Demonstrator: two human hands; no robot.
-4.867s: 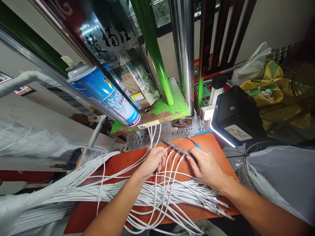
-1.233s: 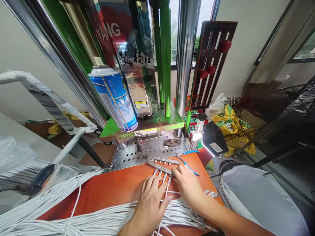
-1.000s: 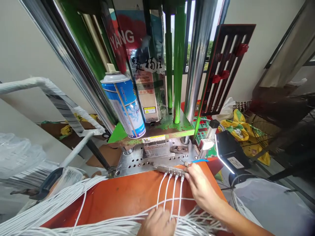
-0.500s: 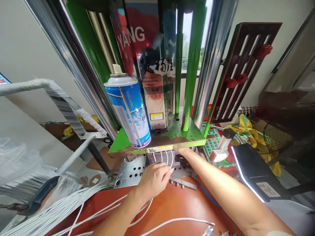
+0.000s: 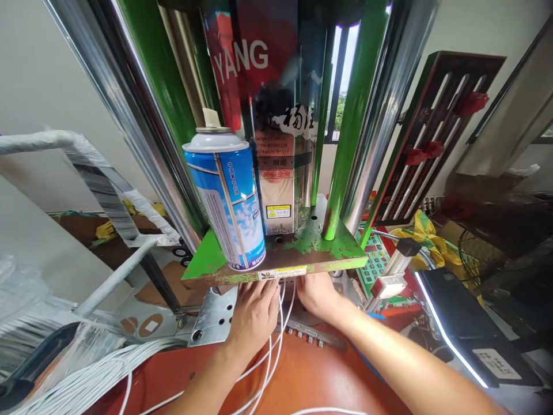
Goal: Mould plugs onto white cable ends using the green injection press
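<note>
Both my hands reach under the green press plate of the machine. My left hand lies palm down over the steel base plate, its fingertips hidden beneath the green plate. My right hand reaches in beside it, fingers also hidden. Several white cables run between the two hands and under the green plate. A metal cable fixture lies on the orange bench top just below my right wrist.
A blue spray can stands on the green plate's left side. Chrome columns and green rods rise above. A bundle of white cables lies at the left, a black lamp and a green keypad at the right.
My head has moved closer to the press. Both hands pushed the cable ends further under the green plate, and their fingertips are now out of sight.
</note>
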